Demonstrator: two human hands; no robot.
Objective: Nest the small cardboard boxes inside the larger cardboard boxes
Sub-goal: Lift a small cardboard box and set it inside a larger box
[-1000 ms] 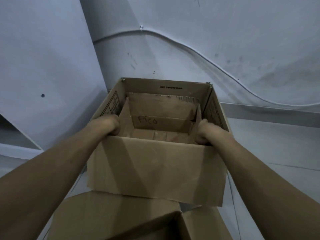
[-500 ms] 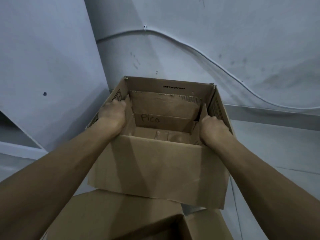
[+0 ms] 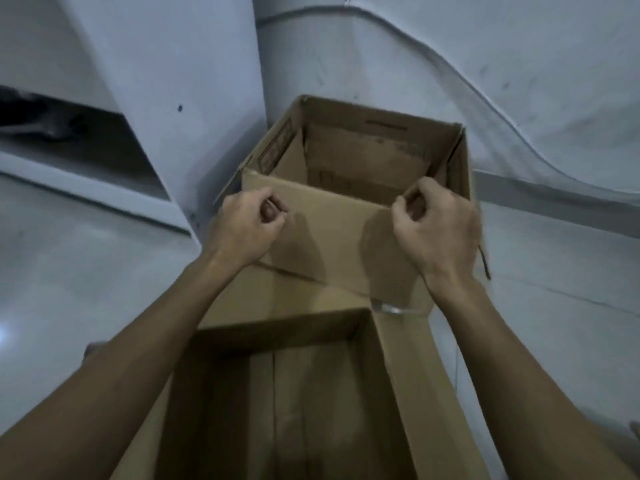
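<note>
Two open brown cardboard boxes fill the middle of the view, standing on a pale grey floor (image 3: 86, 271) in a corner of grey walls. The far square brown cardboard box (image 3: 332, 237) sits against the corner with its top open; inside it stands a smaller brown cardboard box (image 3: 363, 161), its walls close inside the outer ones, with dark handwriting on a lower inner flap that is too blurred to read. What lies at the bottom of that inner box is in shadow and cannot be told. The near long brown cardboard box (image 3: 408, 375) is also open at the top; its inside shows only bare cardboard with a seam down the middle. It touches the front of the far box, and a strip of clear tape (image 3: 391, 308) shows where they meet.

The left hand (image 3: 247, 226) and the right hand (image 3: 438, 226) are in front of the far box's near wall, near its upper corners. The fingers of both are curled loosely inward, pinching nothing; whether they touch the cardboard cannot be told.
</note>
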